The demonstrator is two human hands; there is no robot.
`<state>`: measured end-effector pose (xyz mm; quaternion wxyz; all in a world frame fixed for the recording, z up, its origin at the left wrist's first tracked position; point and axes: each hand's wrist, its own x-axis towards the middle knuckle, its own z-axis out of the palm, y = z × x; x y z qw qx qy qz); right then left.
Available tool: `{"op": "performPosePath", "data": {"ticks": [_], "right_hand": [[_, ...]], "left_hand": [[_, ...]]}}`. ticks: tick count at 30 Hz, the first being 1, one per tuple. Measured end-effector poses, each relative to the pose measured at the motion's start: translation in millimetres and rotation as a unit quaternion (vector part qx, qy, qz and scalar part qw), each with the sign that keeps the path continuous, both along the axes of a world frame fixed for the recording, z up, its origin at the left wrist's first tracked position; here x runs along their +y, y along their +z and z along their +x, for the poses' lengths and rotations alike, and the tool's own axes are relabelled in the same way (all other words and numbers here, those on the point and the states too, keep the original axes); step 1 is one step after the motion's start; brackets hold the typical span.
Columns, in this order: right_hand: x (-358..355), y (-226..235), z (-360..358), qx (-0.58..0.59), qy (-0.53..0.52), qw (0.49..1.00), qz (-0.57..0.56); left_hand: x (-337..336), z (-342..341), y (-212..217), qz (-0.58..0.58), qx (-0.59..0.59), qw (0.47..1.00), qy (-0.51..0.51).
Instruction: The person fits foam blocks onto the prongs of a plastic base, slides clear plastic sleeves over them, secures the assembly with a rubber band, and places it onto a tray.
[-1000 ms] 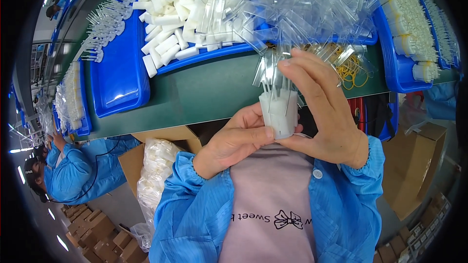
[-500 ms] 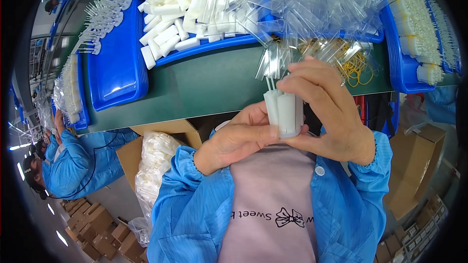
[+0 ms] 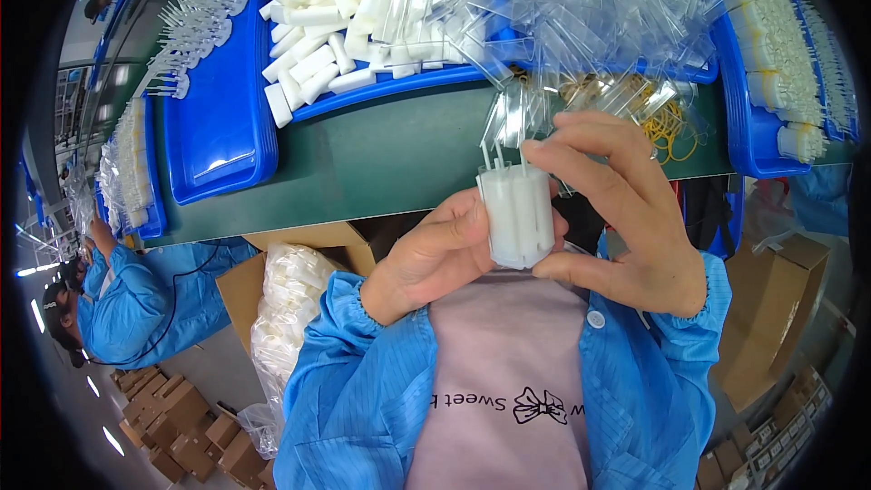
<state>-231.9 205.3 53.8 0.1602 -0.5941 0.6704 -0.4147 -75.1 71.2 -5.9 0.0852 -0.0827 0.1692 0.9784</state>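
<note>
In front of my chest I hold a bundle of white, tube-like pieces with thin white stems sticking up from its top. It stands nearly upright. My left hand is closed round its left side and back, so some of its fingers are hidden. My right hand spans its right side, thumb at the lower edge and a fingertip against a stem at the top. Just beyond the bundle, clear plastic sleeves and yellow rubber bands lie on the green table.
Blue trays hold white blocks, more clear sleeves and, at right, banded white bundles. A stacked blue tray is at left. Below stand cardboard boxes and a bag of white pieces. Another person works at left.
The bundle has turned in my hands and shifted slightly left and down, showing more of its side. My left thumb has moved up its left side from the lower edge.
</note>
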Motion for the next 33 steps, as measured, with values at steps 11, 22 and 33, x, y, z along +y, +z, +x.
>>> {"op": "performPosePath", "data": {"ticks": [11,22,33], "right_hand": [[-3.4,-6.4,6.5,-0.005,0.009,1.0,-0.014],[12.6,-3.6,-5.7,0.025,-0.091,0.995,-0.03],[18.8,-52.3,25.4,0.277,-0.176,0.937,0.12]], "left_hand": [[3.6,0.5,0.3,0.028,0.005,0.999,0.021],[-17.7,12.1,14.8,-0.307,-0.062,0.921,0.234],[-16.6,26.7,19.6,-0.208,-0.054,0.928,0.304]]}}
